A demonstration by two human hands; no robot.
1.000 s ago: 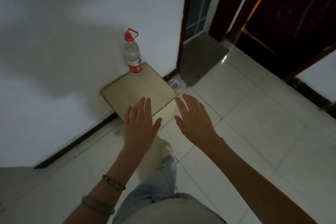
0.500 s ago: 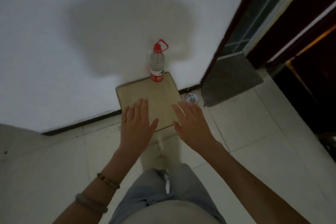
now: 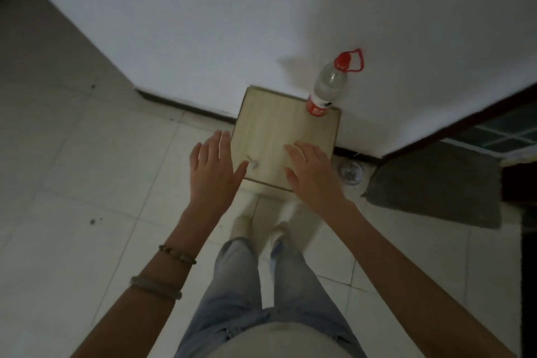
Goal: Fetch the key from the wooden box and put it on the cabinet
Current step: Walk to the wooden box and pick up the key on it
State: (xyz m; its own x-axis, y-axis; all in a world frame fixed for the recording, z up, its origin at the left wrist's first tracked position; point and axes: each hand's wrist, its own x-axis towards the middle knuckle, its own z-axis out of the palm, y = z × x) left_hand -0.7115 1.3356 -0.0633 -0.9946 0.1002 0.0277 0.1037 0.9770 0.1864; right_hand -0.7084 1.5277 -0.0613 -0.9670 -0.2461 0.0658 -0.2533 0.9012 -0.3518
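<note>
Head camera looks down on our two hands stretched out over a light wooden cabinet [image 3: 279, 131] standing against the white wall [image 3: 232, 23]. Our left hand [image 3: 213, 170] hangs flat and empty with fingers spread by its left edge, and our right hand [image 3: 312, 174] is likewise splayed and empty above its near right corner. A small pale smudge on the top between our hands may be the key [image 3: 252, 164], though blur leaves us unsure, and a red-capped water bottle [image 3: 328, 86] stands on the far right corner.
</note>
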